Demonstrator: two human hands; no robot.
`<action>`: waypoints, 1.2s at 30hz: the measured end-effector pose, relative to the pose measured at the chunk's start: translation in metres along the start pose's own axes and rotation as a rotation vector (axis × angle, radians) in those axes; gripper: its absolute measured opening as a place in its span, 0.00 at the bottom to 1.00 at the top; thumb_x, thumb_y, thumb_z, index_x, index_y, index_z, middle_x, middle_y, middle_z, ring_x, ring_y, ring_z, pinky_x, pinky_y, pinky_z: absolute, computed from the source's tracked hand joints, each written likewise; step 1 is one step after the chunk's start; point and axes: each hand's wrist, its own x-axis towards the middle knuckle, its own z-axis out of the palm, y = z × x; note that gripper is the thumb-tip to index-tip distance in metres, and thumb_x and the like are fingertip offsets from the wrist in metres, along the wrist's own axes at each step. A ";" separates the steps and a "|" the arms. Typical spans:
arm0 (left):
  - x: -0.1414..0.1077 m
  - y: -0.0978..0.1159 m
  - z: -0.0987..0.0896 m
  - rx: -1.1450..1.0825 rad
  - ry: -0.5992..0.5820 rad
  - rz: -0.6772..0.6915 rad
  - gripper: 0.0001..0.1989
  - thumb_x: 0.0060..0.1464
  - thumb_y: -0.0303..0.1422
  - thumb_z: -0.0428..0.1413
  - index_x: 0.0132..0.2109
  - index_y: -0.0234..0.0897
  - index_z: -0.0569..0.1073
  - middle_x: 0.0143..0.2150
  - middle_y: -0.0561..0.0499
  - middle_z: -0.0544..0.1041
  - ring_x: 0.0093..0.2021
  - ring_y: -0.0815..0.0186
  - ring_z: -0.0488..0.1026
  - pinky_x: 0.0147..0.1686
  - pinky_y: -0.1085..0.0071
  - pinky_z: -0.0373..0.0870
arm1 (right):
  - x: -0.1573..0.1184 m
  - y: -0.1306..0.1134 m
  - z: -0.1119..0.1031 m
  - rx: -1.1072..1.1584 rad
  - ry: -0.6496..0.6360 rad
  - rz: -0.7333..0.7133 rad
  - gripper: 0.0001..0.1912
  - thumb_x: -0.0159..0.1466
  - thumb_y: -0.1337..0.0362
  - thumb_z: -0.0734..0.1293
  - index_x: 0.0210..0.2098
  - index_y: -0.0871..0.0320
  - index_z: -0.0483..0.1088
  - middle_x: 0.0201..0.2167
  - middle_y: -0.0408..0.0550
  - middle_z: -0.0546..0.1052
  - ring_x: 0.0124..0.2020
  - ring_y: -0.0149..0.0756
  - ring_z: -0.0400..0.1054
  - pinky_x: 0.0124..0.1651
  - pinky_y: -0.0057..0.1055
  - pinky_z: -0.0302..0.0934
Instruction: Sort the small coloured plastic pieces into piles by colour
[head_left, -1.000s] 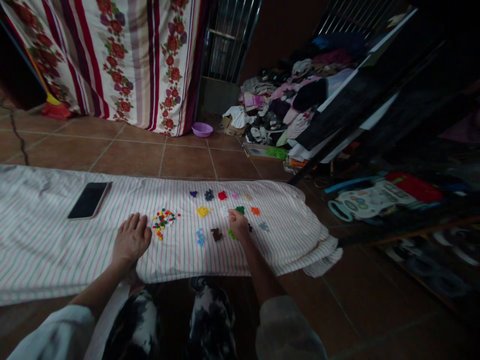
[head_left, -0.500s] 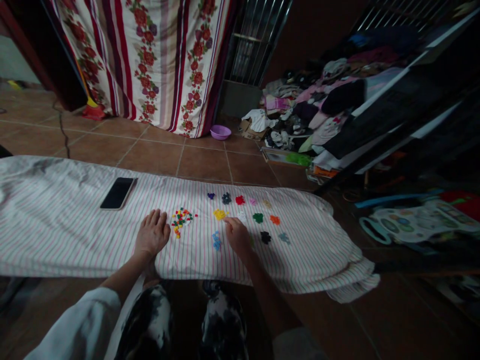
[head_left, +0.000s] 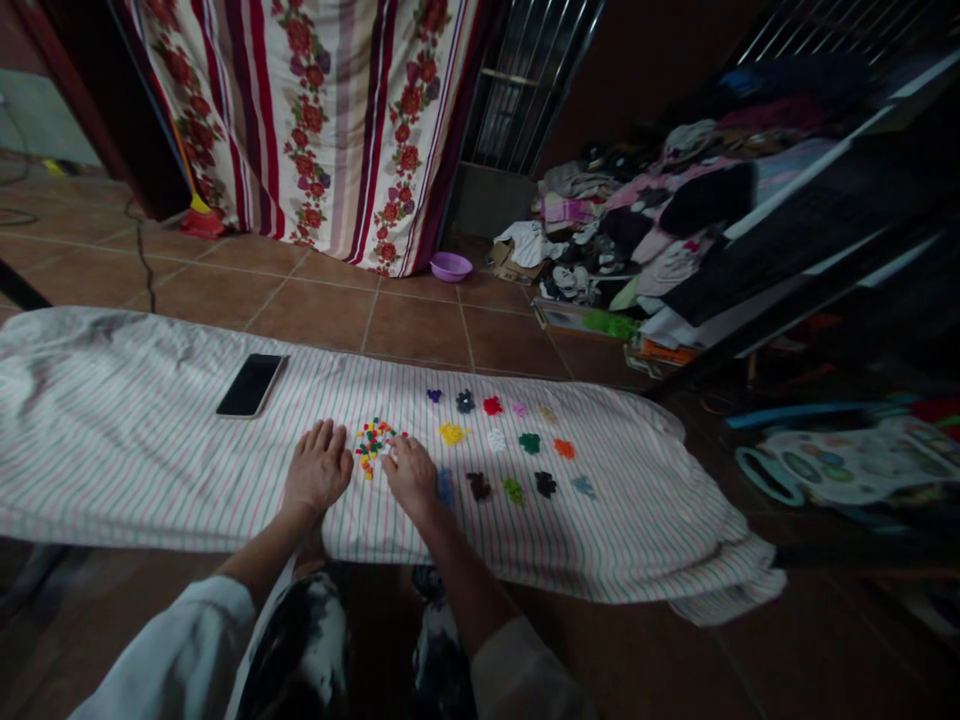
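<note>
Lying by right grip [head_left: 412, 476], mixed pieces [head_left: 371, 443], left grip [head_left: 319, 470] near

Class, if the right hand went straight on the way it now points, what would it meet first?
Most likely the mixed-colour pile of small pieces, which lies right in front of the right hand; whether the two already touch is unclear.

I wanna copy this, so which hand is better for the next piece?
Probably the right hand: its fingertips are at the mixed pile of tiny multicoloured pieces; the left hand is palm-down beside it.
</note>
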 end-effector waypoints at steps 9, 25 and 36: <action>0.000 -0.001 0.002 -0.011 -0.002 -0.001 0.24 0.60 0.35 0.43 0.57 0.28 0.70 0.62 0.33 0.67 0.64 0.48 0.61 0.60 0.52 0.59 | -0.007 -0.005 0.024 -0.088 0.197 0.044 0.09 0.66 0.65 0.60 0.43 0.57 0.70 0.40 0.50 0.74 0.45 0.39 0.66 0.49 0.33 0.58; -0.007 -0.016 0.023 -0.092 0.010 0.191 0.29 0.62 0.44 0.41 0.65 0.34 0.62 0.67 0.36 0.60 0.68 0.50 0.54 0.63 0.48 0.53 | 0.000 0.004 0.034 0.112 0.375 0.237 0.18 0.60 0.73 0.56 0.47 0.60 0.69 0.40 0.53 0.72 0.44 0.40 0.66 0.49 0.33 0.61; 0.052 0.002 0.037 -0.274 -0.097 0.419 0.24 0.65 0.37 0.38 0.63 0.36 0.64 0.65 0.42 0.64 0.69 0.55 0.54 0.62 0.50 0.58 | -0.001 0.001 0.030 0.012 0.311 0.237 0.20 0.61 0.72 0.58 0.50 0.58 0.72 0.40 0.52 0.71 0.42 0.39 0.66 0.46 0.31 0.62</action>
